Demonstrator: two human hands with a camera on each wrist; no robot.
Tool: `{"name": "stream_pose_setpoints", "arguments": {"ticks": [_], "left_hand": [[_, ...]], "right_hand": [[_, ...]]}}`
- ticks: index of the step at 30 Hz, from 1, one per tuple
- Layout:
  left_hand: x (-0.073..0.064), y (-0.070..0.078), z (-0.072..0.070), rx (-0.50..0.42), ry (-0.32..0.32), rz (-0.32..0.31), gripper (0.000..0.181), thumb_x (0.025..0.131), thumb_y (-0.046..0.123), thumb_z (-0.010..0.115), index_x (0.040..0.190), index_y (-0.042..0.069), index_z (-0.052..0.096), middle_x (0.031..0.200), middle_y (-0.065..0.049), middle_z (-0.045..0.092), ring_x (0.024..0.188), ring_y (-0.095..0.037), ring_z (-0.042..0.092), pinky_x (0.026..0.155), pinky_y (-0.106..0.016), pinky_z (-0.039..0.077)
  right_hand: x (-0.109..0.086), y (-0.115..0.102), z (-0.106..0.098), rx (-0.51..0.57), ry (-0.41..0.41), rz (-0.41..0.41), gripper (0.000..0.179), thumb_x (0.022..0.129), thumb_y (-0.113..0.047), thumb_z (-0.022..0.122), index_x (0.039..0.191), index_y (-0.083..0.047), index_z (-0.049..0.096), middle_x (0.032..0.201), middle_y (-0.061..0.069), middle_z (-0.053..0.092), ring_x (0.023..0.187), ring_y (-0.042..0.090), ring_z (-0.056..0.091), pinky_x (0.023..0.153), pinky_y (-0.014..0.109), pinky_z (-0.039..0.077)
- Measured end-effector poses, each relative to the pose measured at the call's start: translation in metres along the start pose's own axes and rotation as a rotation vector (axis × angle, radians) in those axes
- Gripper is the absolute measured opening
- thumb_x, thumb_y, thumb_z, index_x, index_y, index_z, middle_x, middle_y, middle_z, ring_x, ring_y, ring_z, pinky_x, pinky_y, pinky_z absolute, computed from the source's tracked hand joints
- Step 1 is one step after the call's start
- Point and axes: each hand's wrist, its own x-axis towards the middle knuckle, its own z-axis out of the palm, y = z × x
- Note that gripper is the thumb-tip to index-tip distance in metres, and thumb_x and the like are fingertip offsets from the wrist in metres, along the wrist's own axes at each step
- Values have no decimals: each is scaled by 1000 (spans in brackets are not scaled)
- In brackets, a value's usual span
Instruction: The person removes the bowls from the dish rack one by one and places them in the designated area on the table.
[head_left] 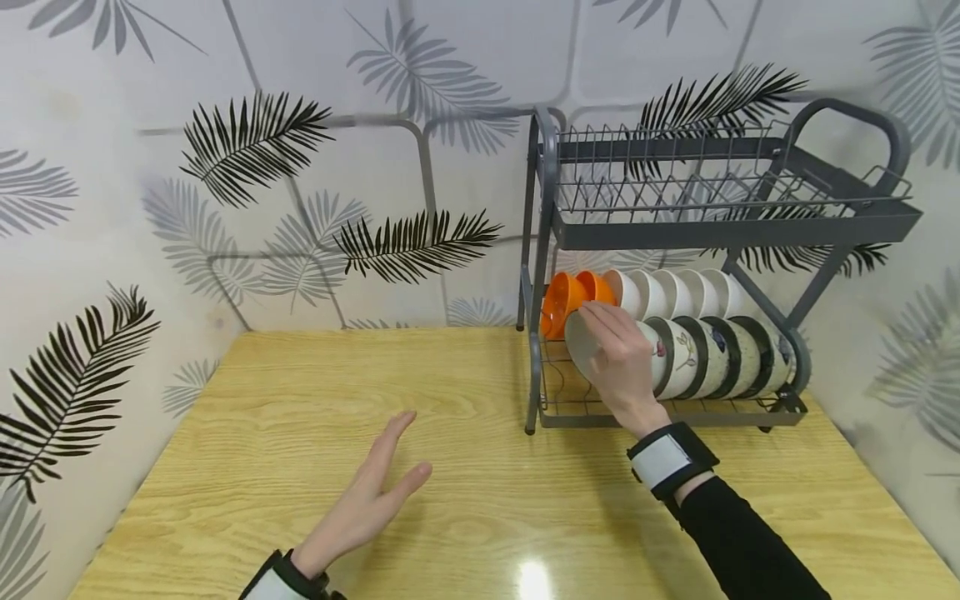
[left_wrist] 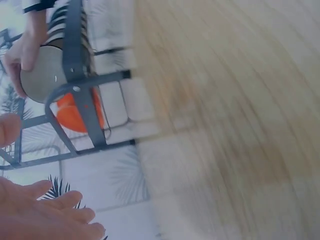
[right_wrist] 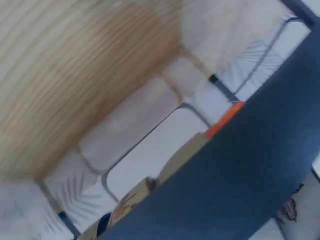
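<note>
My right hand (head_left: 624,360) pinches the rim of a pale bowl (head_left: 581,348) at the left end of the front row on the rack's lower tier. In the left wrist view that bowl (left_wrist: 42,80) shows its round inside, tilted on its side. Several patterned, dark-rimmed bowls (head_left: 684,358) stand on edge to the right of it. Behind, two orange bowls (head_left: 564,302) and several white bowls (head_left: 678,292) form a back row. Over the wooden table, left of the rack, my left hand (head_left: 367,500) is held with fingers extended and nothing in it.
The grey two-tier dish rack (head_left: 738,229) stands at the back right of the wooden table (head_left: 315,383). Its upper wire tier overhangs the bowls, and a front bar (right_wrist: 225,165) fills much of the right wrist view. A leaf-patterned wall (head_left: 315,67) borders the table behind.
</note>
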Motion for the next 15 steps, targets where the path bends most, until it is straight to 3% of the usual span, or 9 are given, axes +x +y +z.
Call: {"name": "stream_pose_setpoints", "arguments": {"ticks": [3, 8, 10, 11, 15], "left_hand": [[4, 4, 1, -141, -22, -22, 67, 100, 38, 48, 153, 15, 17, 157, -13, 18, 142, -34, 12, 107, -70, 15], [9, 10, 1, -408, -29, -55, 58, 103, 28, 44, 151, 8, 18, 154, -18, 24, 141, -33, 16, 111, -62, 19], [10, 13, 1, -465, -24, -54, 56, 104, 25, 42, 151, 8, 18, 153, -18, 26, 141, -33, 19, 111, -61, 22], [11, 14, 2, -478, -20, -50, 55, 104, 25, 42, 151, 8, 19, 153, -18, 28, 140, -33, 21, 111, -61, 22], [11, 21, 4, -535, -27, 8, 51, 104, 18, 41, 150, 8, 20, 152, -19, 30, 139, -35, 23, 110, -63, 22]], "right_hand": [[3, -3, -3, 79, 111, 38, 56, 64, 26, 37, 105, 9, 70, 105, 21, 70, 101, 34, 63, 86, 54, 53], [15, -21, -18, 141, 252, 149, 51, 68, 31, 36, 100, 12, 71, 99, 24, 71, 96, 34, 65, 84, 53, 54], [20, -31, -26, 172, 280, 210, 47, 70, 33, 38, 98, 15, 70, 97, 27, 70, 93, 36, 66, 88, 43, 55], [21, -35, -30, 194, 286, 246, 46, 71, 34, 38, 98, 16, 70, 96, 28, 70, 85, 33, 67, 85, 33, 56], [21, -45, -46, 312, 268, 447, 45, 75, 34, 39, 101, 14, 70, 99, 27, 70, 90, 25, 66, 82, 12, 48]]}}
